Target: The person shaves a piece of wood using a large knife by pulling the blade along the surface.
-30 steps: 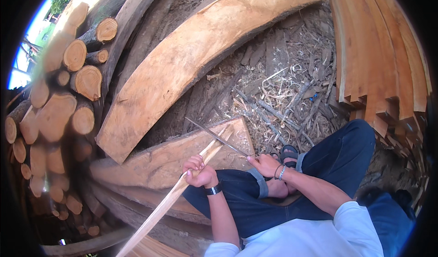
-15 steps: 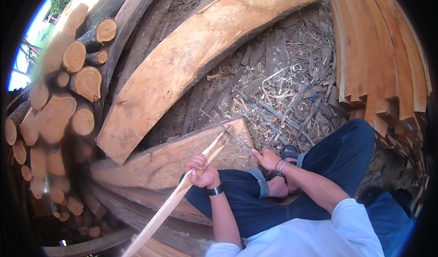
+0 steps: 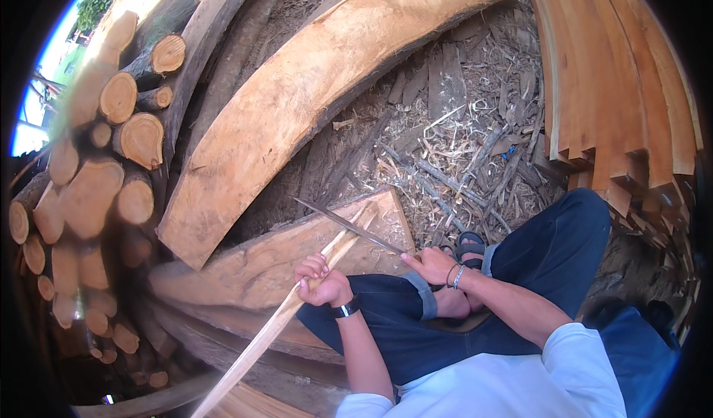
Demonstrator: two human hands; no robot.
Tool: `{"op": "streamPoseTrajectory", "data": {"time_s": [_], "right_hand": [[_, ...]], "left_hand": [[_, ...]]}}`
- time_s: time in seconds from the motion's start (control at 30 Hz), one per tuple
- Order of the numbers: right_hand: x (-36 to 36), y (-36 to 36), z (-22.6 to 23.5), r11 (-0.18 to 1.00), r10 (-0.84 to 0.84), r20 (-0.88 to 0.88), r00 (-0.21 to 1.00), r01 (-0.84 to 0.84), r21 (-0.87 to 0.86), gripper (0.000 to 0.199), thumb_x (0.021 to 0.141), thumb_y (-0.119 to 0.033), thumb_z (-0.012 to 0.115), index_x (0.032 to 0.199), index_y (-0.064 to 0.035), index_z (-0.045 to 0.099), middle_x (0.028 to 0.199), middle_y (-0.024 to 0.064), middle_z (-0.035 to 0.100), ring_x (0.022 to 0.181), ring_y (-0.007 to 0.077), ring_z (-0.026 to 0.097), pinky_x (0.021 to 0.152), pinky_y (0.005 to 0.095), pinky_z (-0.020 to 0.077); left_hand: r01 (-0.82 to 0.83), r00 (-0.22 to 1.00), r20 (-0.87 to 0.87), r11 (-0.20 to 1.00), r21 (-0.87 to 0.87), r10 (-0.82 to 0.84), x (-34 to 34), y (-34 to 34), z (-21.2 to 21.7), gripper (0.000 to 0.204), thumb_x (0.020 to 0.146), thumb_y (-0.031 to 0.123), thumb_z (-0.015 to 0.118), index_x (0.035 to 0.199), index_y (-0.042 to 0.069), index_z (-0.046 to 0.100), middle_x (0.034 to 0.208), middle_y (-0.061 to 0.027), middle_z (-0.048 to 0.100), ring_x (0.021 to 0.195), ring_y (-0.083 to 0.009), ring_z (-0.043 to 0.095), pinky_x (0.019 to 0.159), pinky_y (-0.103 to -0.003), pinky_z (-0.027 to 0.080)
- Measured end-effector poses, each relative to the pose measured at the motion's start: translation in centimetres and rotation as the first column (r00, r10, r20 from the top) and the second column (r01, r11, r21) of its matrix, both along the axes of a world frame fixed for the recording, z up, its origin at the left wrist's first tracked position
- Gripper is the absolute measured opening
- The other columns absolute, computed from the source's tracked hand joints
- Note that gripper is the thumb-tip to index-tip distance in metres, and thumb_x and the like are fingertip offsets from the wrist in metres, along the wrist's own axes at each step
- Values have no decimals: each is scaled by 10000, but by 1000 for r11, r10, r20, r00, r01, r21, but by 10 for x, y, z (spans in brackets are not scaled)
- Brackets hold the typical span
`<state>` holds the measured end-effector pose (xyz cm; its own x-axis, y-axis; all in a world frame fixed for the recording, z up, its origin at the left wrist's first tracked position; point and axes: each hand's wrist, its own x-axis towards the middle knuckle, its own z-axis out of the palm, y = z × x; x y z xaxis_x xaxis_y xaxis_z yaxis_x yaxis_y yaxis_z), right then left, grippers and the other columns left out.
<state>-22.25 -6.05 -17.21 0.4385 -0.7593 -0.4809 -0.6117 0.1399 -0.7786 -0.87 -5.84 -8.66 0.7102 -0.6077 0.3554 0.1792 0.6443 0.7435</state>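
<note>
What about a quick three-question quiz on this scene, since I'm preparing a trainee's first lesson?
1. Which hand holds the long thin blade?
2. True or false: the blade crosses the pale wooden strip near its upper end.
3. Where in the picture are the stacked round logs?
A) Right side
B) Left side
C) Bottom centre

Key:
1. The right hand
2. True
3. B

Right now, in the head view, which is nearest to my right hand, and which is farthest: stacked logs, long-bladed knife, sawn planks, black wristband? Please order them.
1. Long-bladed knife: held in the right hand.
2. Black wristband: left, on the other wrist.
3. Sawn planks: right side.
4. Stacked logs: far left.
</note>
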Motion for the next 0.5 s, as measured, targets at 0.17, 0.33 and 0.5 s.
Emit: {"op": "streamPoseTrajectory", "data": {"time_s": [0.17, 0.33, 0.5], "right_hand": [[-6, -14, -4, 982, -103, -52, 993, 110, 156, 842, 915, -659, 380, 681, 106, 643, 633, 315, 593, 714, 440, 653, 698, 496, 509], [-5, -6, -10, 999, -33, 14, 999, 33, 5, 863, 915, -671, 362, 668, 109, 637, 635, 307, 597, 704, 438, 651, 705, 499, 505], [-7, -14, -7, 986, -97, -18, 995, 98, 137, 876, 909, -684, 360, 667, 111, 634, 638, 303, 600, 693, 442, 645, 715, 505, 501]], "left_hand": [[63, 994, 84, 998, 11, -63, -6, -4, 4, 281, 808, 297, 409, 603, 117, 344, 508, -6, 305, 482, -122, 288, 538, -287, 270], [47, 996, 78, 999, 24, -49, -5, -3, 4, 282, 794, 308, 421, 602, 115, 344, 509, -7, 310, 493, -125, 295, 545, -285, 269], [88, 991, 99, 996, 29, -91, -5, -3, 3, 295, 790, 322, 431, 601, 117, 334, 507, -5, 306, 502, -128, 294, 550, -289, 268]]}}
